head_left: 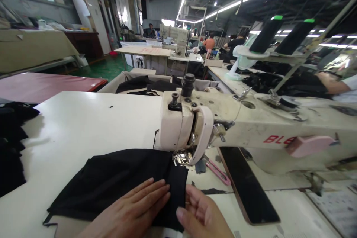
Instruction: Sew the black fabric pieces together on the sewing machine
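A piece of black fabric (117, 178) lies on the white sewing table, its far right end beside the presser foot (182, 157) of the sewing machine (192, 119). My left hand (136, 206) rests flat on the fabric with its fingers stretched out. At the fabric's right edge, my right hand (200, 212) has its thumb on top and its fingers curled by the edge, gripping it. Beige material (68, 226) shows under the near left part of the black fabric. The needle is hidden behind the machine's head and guard.
Right of the presser foot lie pink thread snips (217, 171) and a phone (248, 186). Black fabric is stacked at the left edge (11, 148). Behind the machine stands a bin (111, 86) holding black pieces. Thread cones (266, 35) stand at right; a co-worker's arm (331, 81) is beyond.
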